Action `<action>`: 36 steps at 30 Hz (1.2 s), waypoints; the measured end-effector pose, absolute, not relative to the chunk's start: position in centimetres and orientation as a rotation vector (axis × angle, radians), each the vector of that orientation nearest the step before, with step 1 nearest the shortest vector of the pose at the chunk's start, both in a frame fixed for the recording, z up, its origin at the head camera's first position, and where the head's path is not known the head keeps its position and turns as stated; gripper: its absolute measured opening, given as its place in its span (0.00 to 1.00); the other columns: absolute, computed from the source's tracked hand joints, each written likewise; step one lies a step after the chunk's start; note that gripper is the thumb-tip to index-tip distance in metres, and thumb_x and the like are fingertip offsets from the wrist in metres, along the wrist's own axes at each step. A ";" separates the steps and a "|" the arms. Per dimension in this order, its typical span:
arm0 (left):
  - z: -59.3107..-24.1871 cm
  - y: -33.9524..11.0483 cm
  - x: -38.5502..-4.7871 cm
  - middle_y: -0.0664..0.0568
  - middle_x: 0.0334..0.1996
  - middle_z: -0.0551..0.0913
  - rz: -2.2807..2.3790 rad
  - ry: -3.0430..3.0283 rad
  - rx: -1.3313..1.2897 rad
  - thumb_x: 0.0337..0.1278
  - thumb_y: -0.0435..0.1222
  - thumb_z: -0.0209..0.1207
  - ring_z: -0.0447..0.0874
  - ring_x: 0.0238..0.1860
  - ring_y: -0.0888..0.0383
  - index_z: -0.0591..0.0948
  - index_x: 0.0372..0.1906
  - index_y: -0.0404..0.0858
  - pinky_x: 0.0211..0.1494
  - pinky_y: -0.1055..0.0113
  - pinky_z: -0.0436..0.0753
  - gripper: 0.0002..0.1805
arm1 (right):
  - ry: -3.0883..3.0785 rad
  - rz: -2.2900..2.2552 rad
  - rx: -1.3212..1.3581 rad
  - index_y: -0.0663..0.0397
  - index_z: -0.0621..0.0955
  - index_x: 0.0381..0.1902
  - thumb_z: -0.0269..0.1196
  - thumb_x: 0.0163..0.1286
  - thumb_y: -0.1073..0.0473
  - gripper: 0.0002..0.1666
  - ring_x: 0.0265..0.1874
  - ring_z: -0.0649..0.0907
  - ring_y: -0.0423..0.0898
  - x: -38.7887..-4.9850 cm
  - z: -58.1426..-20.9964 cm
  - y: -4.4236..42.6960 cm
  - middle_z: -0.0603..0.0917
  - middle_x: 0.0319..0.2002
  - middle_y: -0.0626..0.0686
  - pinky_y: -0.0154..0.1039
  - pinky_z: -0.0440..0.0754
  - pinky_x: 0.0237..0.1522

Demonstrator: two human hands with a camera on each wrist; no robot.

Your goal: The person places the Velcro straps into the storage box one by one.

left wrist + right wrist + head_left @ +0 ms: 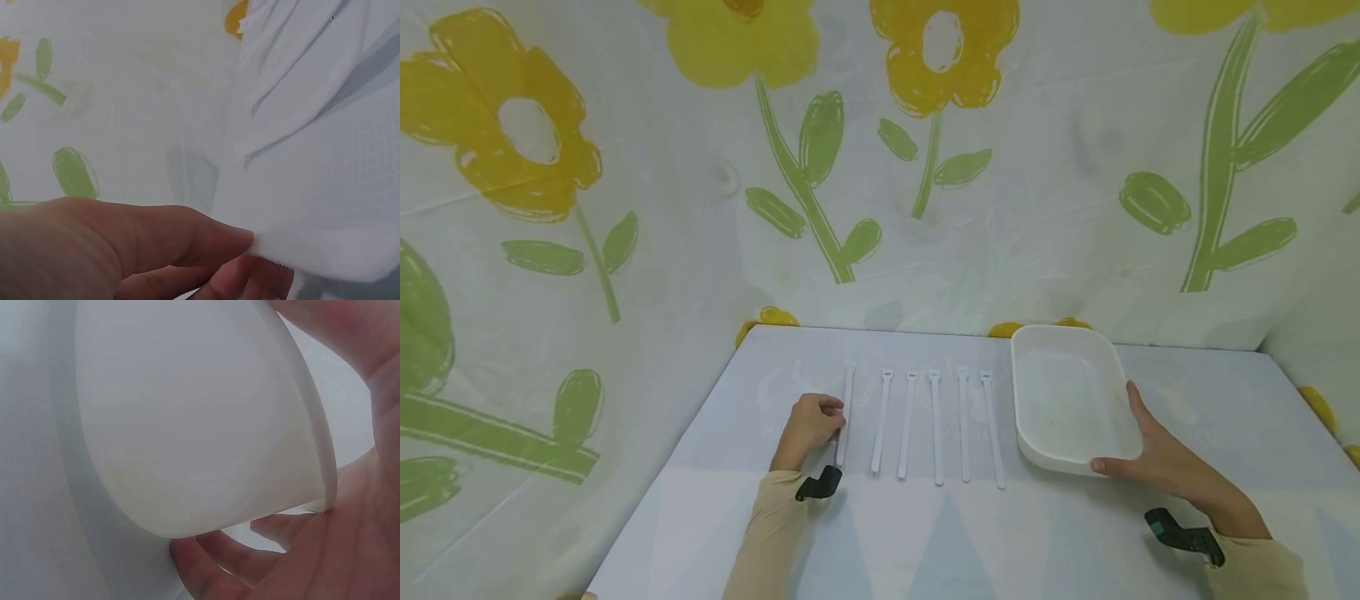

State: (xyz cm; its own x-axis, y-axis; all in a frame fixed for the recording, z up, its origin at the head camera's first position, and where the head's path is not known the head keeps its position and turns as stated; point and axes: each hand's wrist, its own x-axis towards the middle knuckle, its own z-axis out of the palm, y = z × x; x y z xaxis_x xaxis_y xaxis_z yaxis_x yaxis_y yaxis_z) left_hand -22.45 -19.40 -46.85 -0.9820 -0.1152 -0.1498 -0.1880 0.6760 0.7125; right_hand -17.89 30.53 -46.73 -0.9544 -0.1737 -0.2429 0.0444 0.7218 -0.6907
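Observation:
My left hand pinches the leftmost white cable tie between thumb and fingers. Close up in the left wrist view, that cable tie shows a finely toothed edge by the fingertips. To its right, several more white cable ties lie side by side, heads toward the far edge. My right hand grips a white plastic tub at its near right corner, thumb on the rim. The right wrist view shows fingers beneath the tub's wall. The tub's inside looks bare.
A pale table with a faint triangle pattern lies under everything. Behind it and at both sides hangs white cloth printed with yellow flowers and green stems. Each wrist carries a small black camera mount.

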 end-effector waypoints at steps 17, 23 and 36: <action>-46.0 -19.2 -22.3 0.42 0.42 0.87 1.451 2.621 -0.254 0.62 0.30 0.65 0.87 0.29 0.59 0.85 0.53 0.32 0.37 0.67 0.90 0.15 | 2.603 -1.109 -0.086 0.55 0.18 0.77 0.73 0.62 0.40 0.83 0.74 0.45 0.86 -18.1 -46.9 30.7 0.27 0.78 0.78 0.87 0.55 0.64; -45.4 -19.1 -22.3 0.42 0.44 0.87 1.488 2.586 -0.264 0.63 0.31 0.66 0.88 0.30 0.58 0.85 0.55 0.33 0.39 0.66 0.91 0.16 | 2.602 -1.081 -0.060 0.56 0.17 0.77 0.73 0.61 0.38 0.84 0.74 0.46 0.86 -18.2 -46.7 30.6 0.27 0.77 0.79 0.86 0.56 0.66; -44.7 -18.9 -22.1 0.42 0.43 0.87 1.638 2.510 -0.220 0.62 0.29 0.66 0.89 0.29 0.57 0.84 0.55 0.30 0.38 0.66 0.92 0.17 | 2.598 -1.089 -0.067 0.55 0.17 0.77 0.73 0.62 0.38 0.84 0.74 0.44 0.86 -18.2 -46.7 30.7 0.26 0.77 0.78 0.87 0.54 0.66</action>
State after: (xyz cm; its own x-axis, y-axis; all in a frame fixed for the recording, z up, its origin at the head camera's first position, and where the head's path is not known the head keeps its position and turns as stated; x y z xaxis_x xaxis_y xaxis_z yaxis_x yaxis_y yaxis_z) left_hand -22.10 -18.88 -44.67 -0.9800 -0.0473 -0.1931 -0.1958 0.3977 0.8964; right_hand -18.15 30.66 -46.74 -0.9469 -0.1655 -0.2755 0.0804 0.7082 -0.7015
